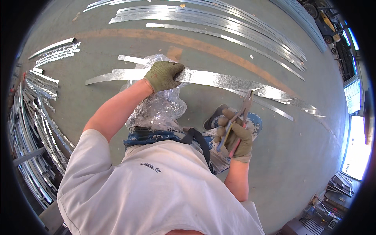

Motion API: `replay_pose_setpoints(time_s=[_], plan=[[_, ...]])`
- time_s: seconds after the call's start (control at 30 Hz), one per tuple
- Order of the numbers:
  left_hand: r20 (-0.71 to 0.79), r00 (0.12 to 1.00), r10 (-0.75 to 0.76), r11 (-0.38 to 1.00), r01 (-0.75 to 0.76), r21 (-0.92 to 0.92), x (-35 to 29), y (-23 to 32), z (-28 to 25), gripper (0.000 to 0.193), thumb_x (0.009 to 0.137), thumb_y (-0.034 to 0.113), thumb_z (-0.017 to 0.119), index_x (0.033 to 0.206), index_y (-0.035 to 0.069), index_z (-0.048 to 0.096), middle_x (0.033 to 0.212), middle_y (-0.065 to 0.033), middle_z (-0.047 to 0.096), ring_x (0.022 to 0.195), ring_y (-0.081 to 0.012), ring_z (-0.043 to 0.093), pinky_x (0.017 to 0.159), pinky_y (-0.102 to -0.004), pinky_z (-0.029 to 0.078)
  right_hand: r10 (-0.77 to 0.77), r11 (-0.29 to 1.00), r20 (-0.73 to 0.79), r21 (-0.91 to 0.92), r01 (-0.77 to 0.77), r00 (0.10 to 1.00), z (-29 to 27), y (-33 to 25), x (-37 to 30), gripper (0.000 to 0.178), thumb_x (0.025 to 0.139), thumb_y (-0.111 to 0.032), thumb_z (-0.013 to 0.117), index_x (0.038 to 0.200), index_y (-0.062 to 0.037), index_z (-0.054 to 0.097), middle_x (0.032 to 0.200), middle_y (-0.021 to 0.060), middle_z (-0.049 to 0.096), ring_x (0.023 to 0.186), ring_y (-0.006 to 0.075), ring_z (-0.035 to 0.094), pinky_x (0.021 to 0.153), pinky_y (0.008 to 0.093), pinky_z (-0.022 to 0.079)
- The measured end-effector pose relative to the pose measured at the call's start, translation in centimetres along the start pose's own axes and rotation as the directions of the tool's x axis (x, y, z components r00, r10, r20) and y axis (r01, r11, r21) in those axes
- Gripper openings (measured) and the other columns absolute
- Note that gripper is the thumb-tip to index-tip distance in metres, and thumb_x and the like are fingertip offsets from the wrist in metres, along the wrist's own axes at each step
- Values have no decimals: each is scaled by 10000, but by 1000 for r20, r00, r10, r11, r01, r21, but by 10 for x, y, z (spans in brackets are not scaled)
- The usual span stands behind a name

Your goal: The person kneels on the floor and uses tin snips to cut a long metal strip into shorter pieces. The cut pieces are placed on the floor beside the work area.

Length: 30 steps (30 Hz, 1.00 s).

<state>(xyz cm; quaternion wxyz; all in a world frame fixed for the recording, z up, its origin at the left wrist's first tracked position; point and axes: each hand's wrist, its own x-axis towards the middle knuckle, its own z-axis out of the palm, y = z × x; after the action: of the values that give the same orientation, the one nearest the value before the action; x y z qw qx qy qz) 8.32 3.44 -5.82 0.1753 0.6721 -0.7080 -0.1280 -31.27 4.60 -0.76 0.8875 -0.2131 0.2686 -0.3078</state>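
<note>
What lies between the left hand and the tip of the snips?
In the head view, a stretch of shiny metal strip, running from the left hand toward the snips.

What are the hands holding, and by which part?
Left hand: a metal strip, gripped left of its middle. Right hand: a snips-like tool, held by its handles.
</note>
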Motion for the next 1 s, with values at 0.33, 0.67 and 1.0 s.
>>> replay_pose_setpoints(time_s=[0.33,0.67,1.0], plan=[[85,991,-99,989,88,122,7,-6,16,270,851,251,881,1057,130,757,949,-107,802,954,-369,794,841,-516,614,124,772,-327,-561,-298,937,-3,42,11,382,1136,-301,782,1394,-35,687,1179,97,761,1076,201,754,908,370,613],[37,993,-115,989,110,98,5,-11,19,335,858,260,871,1163,137,806,986,-133,807,978,-384,796,872,-531,618,-62,453,-402,-827,-333,913,4,37,44,347,1111,-345,797,1302,-63,731,825,28,670,587,132,565,566,345,498],[5,997,-71,994,71,81,3,-14,24,304,845,286,910,1065,135,765,947,-92,793,928,-366,788,818,-524,612,-84,293,-467,-856,-426,880,19,28,51,393,1107,-336,773,1337,-19,745,924,113,755,789,207,657,772,413,568]])
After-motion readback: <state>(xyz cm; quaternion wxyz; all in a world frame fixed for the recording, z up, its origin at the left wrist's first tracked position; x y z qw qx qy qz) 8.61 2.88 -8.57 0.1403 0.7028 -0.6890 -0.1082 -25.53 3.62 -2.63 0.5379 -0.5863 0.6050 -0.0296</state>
